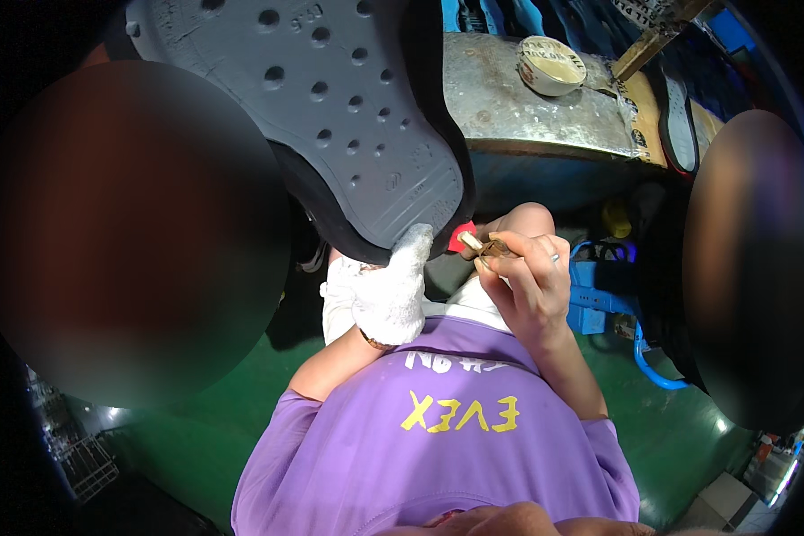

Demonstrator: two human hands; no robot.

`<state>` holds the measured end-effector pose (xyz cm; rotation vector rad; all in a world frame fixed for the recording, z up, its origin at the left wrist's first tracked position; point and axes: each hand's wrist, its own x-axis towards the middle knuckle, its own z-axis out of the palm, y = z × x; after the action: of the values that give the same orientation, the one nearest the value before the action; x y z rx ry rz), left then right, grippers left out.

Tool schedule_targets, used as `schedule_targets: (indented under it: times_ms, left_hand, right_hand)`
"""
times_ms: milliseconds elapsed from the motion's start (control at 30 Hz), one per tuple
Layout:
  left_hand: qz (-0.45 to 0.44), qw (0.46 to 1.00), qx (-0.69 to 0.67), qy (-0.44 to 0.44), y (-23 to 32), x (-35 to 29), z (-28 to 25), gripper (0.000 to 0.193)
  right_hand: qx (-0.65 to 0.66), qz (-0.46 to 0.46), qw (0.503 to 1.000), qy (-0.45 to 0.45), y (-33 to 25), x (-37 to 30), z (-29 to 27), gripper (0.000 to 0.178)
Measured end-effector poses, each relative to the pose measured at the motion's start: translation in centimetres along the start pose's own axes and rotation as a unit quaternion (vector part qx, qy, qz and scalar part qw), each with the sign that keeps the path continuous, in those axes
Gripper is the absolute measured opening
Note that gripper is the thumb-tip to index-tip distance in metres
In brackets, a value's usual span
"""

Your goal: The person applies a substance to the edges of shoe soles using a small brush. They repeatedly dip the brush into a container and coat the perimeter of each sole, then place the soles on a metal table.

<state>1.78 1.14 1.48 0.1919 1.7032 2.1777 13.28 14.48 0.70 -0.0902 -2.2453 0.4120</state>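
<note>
A large black shoe (442, 116) with a grey underside full of round holes is tilted in front of me, its narrower end toward my lap. My left hand (393, 290), in a white knitted glove, grips that near end, its thumb on the grey underside. A red tab (462, 237) sticks out beside the shoe's near edge. Next to it, my bare right hand (531, 272) pinches a small brush-like tool (484, 246) with a pale tip and a brownish shaft. The tip points at the red tab; whether they touch I cannot tell.
Beyond the shoe stands a worn metal-topped bench (500, 116) with a bowl (552, 67) of cream-coloured matter. Another black and grey shoe (679, 121) lies at its right end. A blue stool frame (598, 299) is right of my knee, on the green floor (192, 456). Large blurred patches hide both sides.
</note>
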Motion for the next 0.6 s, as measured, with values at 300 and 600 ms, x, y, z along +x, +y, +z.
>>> schedule_targets:
  times_ms: [300, 600]
  left_hand:
    - [0.016, 0.997, -0.07, -0.012, -0.4, 0.1, 0.0, 0.027]
    - [-0.011, 0.997, -0.074, 0.016, -0.6, 0.1, 0.0, 0.033]
  right_hand:
    - [0.018, -0.027, 0.998, -0.045, -0.7, -0.1, -0.9, 0.028]
    - [-0.029, -0.014, 0.999, 0.02, 1.1, -0.3, -0.4, 0.03]
